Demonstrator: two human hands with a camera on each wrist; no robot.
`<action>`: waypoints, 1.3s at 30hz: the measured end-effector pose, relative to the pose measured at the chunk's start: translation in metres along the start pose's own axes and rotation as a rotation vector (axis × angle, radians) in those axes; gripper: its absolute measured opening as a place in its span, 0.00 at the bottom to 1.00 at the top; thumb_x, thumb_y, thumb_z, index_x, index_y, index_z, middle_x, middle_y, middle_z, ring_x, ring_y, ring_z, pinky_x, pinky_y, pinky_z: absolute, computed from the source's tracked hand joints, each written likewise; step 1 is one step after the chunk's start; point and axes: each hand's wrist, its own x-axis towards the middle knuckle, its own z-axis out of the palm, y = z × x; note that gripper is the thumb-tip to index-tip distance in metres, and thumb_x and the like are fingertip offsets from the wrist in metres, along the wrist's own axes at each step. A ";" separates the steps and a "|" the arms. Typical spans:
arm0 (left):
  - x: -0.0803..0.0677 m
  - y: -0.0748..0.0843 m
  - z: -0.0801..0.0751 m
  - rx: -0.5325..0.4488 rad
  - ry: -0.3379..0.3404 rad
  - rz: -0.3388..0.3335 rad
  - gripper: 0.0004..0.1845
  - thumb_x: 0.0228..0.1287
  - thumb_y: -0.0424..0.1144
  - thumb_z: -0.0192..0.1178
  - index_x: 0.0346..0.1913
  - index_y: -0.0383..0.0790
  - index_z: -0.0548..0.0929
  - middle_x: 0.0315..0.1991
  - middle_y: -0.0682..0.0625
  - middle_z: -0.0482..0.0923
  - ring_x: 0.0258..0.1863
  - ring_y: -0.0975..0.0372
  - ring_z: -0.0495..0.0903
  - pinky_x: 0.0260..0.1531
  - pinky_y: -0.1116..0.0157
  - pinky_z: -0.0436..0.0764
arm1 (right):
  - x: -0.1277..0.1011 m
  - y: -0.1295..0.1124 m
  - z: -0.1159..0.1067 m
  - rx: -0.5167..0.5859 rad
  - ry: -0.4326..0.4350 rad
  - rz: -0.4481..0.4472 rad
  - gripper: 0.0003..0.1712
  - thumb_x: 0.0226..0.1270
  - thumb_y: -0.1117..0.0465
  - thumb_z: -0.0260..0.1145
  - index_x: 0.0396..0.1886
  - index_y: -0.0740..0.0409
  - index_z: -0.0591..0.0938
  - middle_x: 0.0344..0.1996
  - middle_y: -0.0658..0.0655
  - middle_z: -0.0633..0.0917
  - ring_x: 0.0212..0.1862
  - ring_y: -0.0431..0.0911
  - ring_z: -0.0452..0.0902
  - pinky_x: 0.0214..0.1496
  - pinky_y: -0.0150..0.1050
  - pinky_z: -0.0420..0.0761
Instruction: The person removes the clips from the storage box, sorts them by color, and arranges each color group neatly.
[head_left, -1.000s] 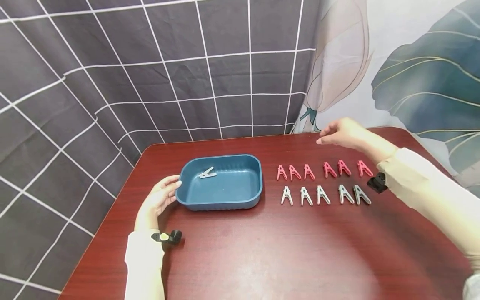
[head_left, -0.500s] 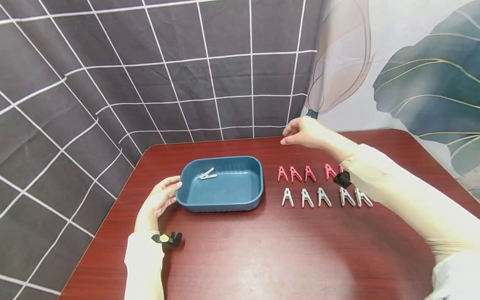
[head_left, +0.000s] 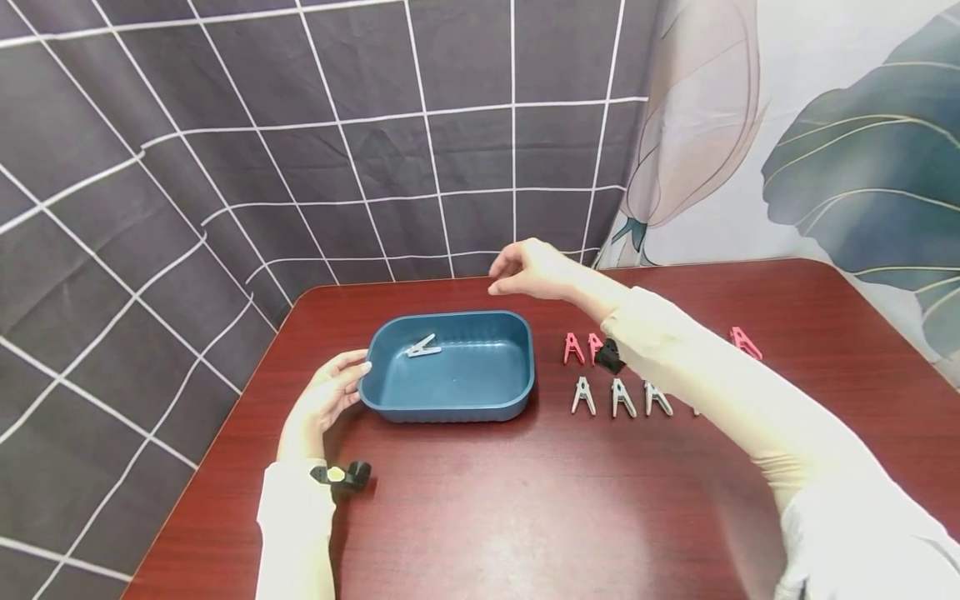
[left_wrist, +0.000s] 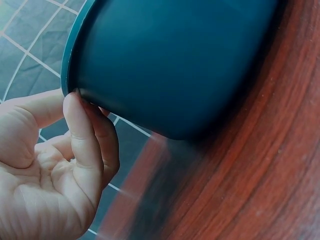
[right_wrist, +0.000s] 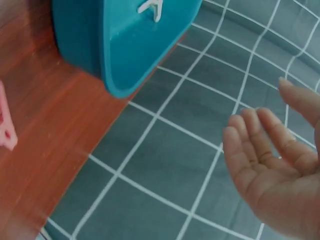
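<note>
Nearest, on the left part of the red-brown wooden tabletop (head_left: 525, 517): left hand (head_left: 326, 398), fingers relaxed and nearly straight, fingertips (left_wrist: 75, 107) touching the left outer wall of the blue tray (head_left: 517, 354) just under its rim. Holding nothing; only resting against the tray.

Blue tray: deep teal plastic, rectangular with rounded corners, smooth sloping walls, a thin rim, fine ribs low on the front wall. Standing flat near the middle of the tabletop, a little toward the left edge. Inside, near the far left corner of the tray, one grey clothespin (head_left: 422, 347), lying on its side, alone.

To the right of the tray, apart from it: front row of grey clothespins (head_left: 615, 397), standing like small letters A, three seen clearly, the rest hidden by the sleeve (head_left: 697, 375). Behind them a row of pink clothespins (head_left: 573, 348), two visible beside the tray, one more (head_left: 745, 342) visible beyond the forearm, toward the right edge.

Farther, above the far right corner of the tray: right hand (head_left: 528, 271), in the air, touching nothing, fingers loosely spread and slightly bent, palm empty in the right wrist view (right_wrist: 272, 165).

Beyond the far edge: dark checked cloth (head_left: 300, 150) with white lines, and a leaf-patterned wall covering (head_left: 840, 167).
</note>
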 end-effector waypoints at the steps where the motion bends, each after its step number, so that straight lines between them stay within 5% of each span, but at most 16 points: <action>1: 0.003 0.000 0.000 -0.018 -0.018 -0.004 0.11 0.68 0.35 0.56 0.51 0.47 0.74 0.34 0.60 0.81 0.33 0.70 0.81 0.33 0.73 0.80 | 0.003 -0.001 0.004 0.014 -0.008 -0.013 0.14 0.55 0.60 0.69 0.40 0.63 0.83 0.34 0.59 0.87 0.40 0.48 0.82 0.49 0.43 0.78; 11: -0.002 0.002 0.001 0.006 -0.002 -0.014 0.14 0.69 0.34 0.55 0.55 0.42 0.71 0.33 0.61 0.81 0.31 0.70 0.81 0.33 0.73 0.79 | 0.029 -0.018 0.038 0.034 -0.143 -0.077 0.14 0.58 0.61 0.69 0.42 0.64 0.82 0.36 0.59 0.87 0.40 0.47 0.83 0.48 0.38 0.79; 24: -0.006 -0.002 0.002 -0.050 0.012 -0.025 0.14 0.70 0.32 0.53 0.56 0.41 0.71 0.33 0.59 0.81 0.31 0.69 0.81 0.31 0.73 0.80 | 0.055 -0.032 0.093 -0.178 -0.356 -0.171 0.17 0.62 0.61 0.66 0.49 0.64 0.80 0.44 0.58 0.85 0.49 0.46 0.80 0.56 0.38 0.76; 39: -0.003 0.001 0.017 0.033 -0.018 0.003 0.21 0.69 0.33 0.53 0.62 0.33 0.66 0.34 0.61 0.80 0.32 0.70 0.81 0.32 0.72 0.79 | 0.061 -0.025 0.137 -0.387 -0.375 -0.111 0.19 0.65 0.58 0.64 0.54 0.61 0.79 0.50 0.58 0.82 0.51 0.49 0.76 0.59 0.42 0.75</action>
